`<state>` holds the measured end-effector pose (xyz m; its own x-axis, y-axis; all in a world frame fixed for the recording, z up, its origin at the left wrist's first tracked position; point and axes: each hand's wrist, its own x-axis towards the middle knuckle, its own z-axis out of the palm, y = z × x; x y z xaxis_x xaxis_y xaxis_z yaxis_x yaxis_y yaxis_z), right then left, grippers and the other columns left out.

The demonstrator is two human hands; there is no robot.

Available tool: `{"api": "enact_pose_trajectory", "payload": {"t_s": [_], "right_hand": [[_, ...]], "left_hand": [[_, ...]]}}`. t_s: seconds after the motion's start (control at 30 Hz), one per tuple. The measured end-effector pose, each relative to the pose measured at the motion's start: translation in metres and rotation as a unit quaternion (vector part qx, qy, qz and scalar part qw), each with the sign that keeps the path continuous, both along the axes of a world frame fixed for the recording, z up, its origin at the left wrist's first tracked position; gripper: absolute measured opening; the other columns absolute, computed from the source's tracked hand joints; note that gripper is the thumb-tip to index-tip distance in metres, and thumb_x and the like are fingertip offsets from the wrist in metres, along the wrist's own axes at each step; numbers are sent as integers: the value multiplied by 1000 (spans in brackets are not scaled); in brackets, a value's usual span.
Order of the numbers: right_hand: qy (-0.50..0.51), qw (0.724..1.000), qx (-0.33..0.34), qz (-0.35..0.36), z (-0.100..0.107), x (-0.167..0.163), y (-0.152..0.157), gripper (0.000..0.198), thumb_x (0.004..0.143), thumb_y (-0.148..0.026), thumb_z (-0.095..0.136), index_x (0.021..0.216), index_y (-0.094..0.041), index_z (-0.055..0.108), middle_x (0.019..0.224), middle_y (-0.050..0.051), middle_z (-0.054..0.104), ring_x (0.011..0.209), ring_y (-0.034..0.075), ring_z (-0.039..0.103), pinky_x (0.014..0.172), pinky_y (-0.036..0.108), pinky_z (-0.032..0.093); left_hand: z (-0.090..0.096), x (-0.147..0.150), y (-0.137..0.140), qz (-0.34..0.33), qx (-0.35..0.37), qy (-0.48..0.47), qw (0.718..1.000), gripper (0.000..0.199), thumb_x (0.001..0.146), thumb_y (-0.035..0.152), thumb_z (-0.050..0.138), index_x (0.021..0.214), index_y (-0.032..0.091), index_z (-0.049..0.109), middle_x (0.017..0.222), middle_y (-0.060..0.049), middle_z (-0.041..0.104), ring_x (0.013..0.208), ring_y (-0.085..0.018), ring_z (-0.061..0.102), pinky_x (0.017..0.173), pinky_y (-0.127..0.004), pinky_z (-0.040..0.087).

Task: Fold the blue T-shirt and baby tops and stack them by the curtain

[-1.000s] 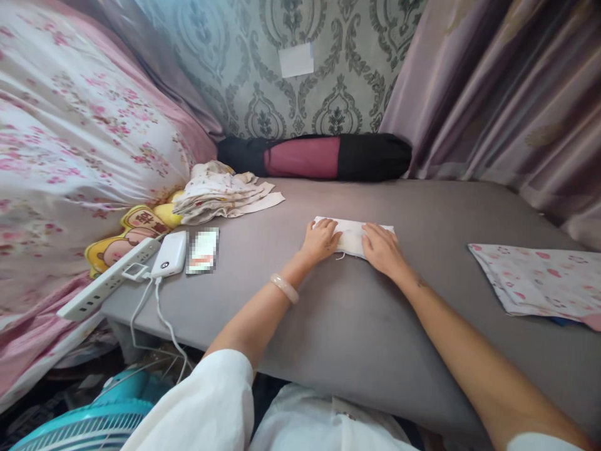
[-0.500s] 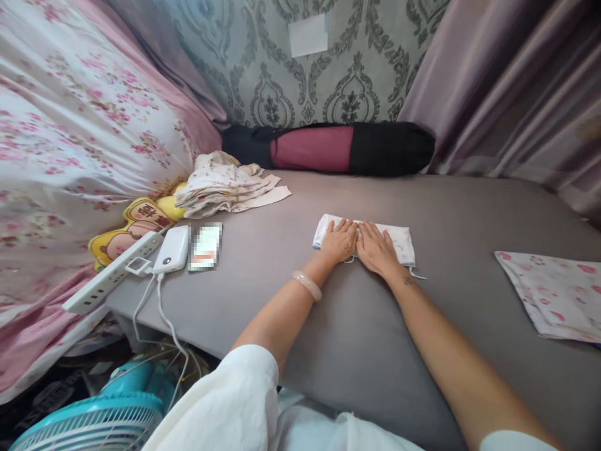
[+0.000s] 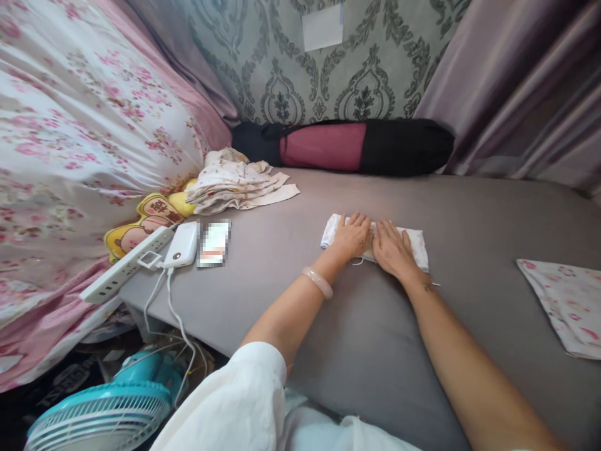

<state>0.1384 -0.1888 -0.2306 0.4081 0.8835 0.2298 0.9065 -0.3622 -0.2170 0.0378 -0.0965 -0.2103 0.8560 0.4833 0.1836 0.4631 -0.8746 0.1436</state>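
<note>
A folded white cloth [image 3: 417, 246] with thin white strings lies on the grey bed surface [image 3: 282, 275]; its exact kind is hidden by the hands on it. My left hand [image 3: 351, 239] presses flat on its left half, fingers stretched away from me. Close beside it, my right hand [image 3: 392, 249] rests flat on the right half, fingers also extended. A narrow gap separates the two hands. Neither hand grips the cloth. A pale bangle [image 3: 318, 282] circles my left wrist.
At left are a power strip [image 3: 126, 265], a white power bank [image 3: 181, 244] with cables, a blurred card-like item [image 3: 214, 243] and rumpled clothes [image 3: 239, 185]. A long black-and-pink bag [image 3: 323, 147] lies along the wall. Pink-patterned folded fabric [image 3: 563, 300] is at right; a fan [image 3: 103, 416] stands below.
The view has shifted slightly, so everything sits a little further right. Both hands still lie on the cloth, with a slightly wider gap between them.
</note>
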Motion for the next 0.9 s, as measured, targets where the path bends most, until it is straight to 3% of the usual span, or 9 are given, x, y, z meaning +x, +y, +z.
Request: {"api": "enact_pose_trajectory", "payload": {"t_s": [0.3, 0.53, 0.7, 0.9], "right_hand": [[0, 999, -34, 1, -5, 2, -4, 55, 97, -29, 20, 143, -6, 39, 149, 15, 40, 140, 27, 31, 114, 53, 21], [3, 999, -33, -3, -4, 2, -5, 56, 96, -29, 20, 143, -5, 39, 149, 16, 40, 140, 28, 32, 114, 53, 21], [-25, 999, -4, -35, -2, 5, -9, 56, 97, -31, 20, 142, -5, 40, 148, 19, 41, 140, 30, 31, 113, 57, 19], [-17, 997, -47, -61, -5, 6, -11, 58, 98, -33, 19, 142, -2, 40, 149, 19, 39, 140, 30, 31, 113, 54, 19]], "left_hand": [[-25, 3, 0, -4, 1, 2, 1000, 49, 101, 33, 18, 141, 16, 40, 149, -8, 43, 139, -24, 34, 115, -49, 24], [-21, 0, -3, 7, 7, -14, 1000, 50, 101, 35, 19, 140, 14, 43, 146, -10, 46, 139, -23, 36, 116, -46, 24], [-20, -7, -1, 53, 30, -53, 997, 53, 101, 38, 16, 135, 14, 49, 142, -11, 51, 138, -23, 37, 117, -47, 19], [-25, -14, 4, 76, 8, -20, 997, 55, 100, 42, 19, 139, 13, 45, 147, -13, 45, 140, -27, 34, 116, -51, 19]]}}
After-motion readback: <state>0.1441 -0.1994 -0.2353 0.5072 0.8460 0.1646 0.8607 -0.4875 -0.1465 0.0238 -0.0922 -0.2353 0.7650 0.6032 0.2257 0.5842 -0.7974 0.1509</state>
